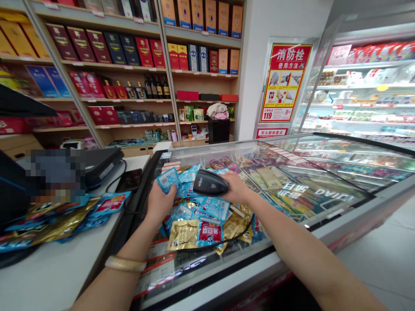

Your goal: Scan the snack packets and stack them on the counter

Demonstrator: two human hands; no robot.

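Blue packet in your left hand, black scanner in your right

Your left hand [161, 201] has its fingers clamped on a small, light-blue, flat plastic packet with a pale printed block [168, 180], raised over the left part of the pile; your right hand [237, 188] has its fingers closed round the grip of a black, rounded plastic handheld scanner [210, 183], its broad head pointing left towards the packet, near it but apart.

Below both hands, a loose pile of shiny blue and gold foil packets [212, 209] lies on the glass top of a long chest freezer with a pale metal rim [233, 283]; at the pile's near edge, a gold square packet [183, 234] lies flat just beside a red-and-blue square packet [209, 231]; a thin black cable [223, 242] curves round that near side.

To your left, a white, smooth-topped desk [48, 276] carries a second heap of gold, blue and red packets [65, 220]; behind that heap sits a flat black device [100, 166], with a dark slab like a phone [131, 179] to its right; a pale gold band [126, 263] circles your left wrist; wooden shelves of boxes and bottles [207, 77] stand beyond.
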